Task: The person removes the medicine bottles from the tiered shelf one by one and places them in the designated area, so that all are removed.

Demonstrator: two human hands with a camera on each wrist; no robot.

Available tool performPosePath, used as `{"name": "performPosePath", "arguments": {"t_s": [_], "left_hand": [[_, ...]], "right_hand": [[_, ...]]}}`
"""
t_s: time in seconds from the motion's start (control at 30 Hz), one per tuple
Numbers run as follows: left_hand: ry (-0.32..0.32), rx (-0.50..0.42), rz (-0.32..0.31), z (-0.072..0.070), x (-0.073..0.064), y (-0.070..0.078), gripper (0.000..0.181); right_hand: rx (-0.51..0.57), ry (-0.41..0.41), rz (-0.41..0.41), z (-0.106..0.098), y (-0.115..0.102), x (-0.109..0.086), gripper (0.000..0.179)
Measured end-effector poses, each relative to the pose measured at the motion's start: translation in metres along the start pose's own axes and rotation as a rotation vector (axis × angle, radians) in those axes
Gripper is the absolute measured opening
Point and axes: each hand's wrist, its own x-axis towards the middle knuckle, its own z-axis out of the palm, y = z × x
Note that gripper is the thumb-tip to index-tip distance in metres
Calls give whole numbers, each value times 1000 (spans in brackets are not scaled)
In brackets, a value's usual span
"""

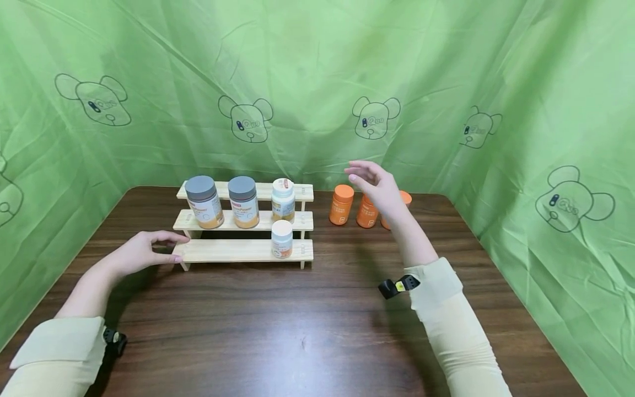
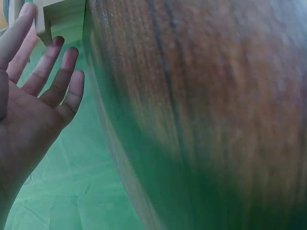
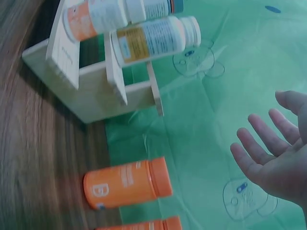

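Note:
My left hand [image 1: 141, 252] holds the left end of a three-step wooden display rack [image 1: 228, 251], thumb at the front edge of the lowest step and forefinger at its back edge. On the middle step stand two grey-lidded jars [image 1: 204, 205] and a white bottle [image 1: 283, 203] with a yellow label. A smaller white bottle [image 1: 281, 240] is on the lowest step, toward the right. Raised above three orange bottles [image 1: 341, 205], my right hand [image 1: 373, 184] has loosely bent fingers and nothing in it. The right wrist view shows this hand [image 3: 278, 148] apart from the nearest orange bottle [image 3: 127, 183].
The rack and bottles stand on a dark wood-grain table [image 1: 258, 320], near its back edge. Green cloth [image 1: 307, 71] with mouse-head drawings hangs behind and at the sides. The orange bottles form a row right of the rack, partly hidden by the right hand and forearm.

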Motion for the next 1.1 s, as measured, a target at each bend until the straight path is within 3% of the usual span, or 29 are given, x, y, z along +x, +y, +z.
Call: {"name": "performPosePath", "arguments": {"t_s": [0.37, 0.7, 0.9, 1.1], "left_hand": [[-13, 6, 9, 2, -1, -4, 47], [-17, 13, 6, 0, 0, 0, 47], [-24, 9, 2, 1, 2, 1, 48], [-13, 11, 19, 3, 2, 2, 47]], "right_hand": [[-11, -63, -48, 39, -15, 11, 42], [1, -104, -72, 69, -37, 5, 44], [-3, -128, -82, 83, -34, 7, 44], [21, -144, -67, 96, -16, 18, 47]]}}
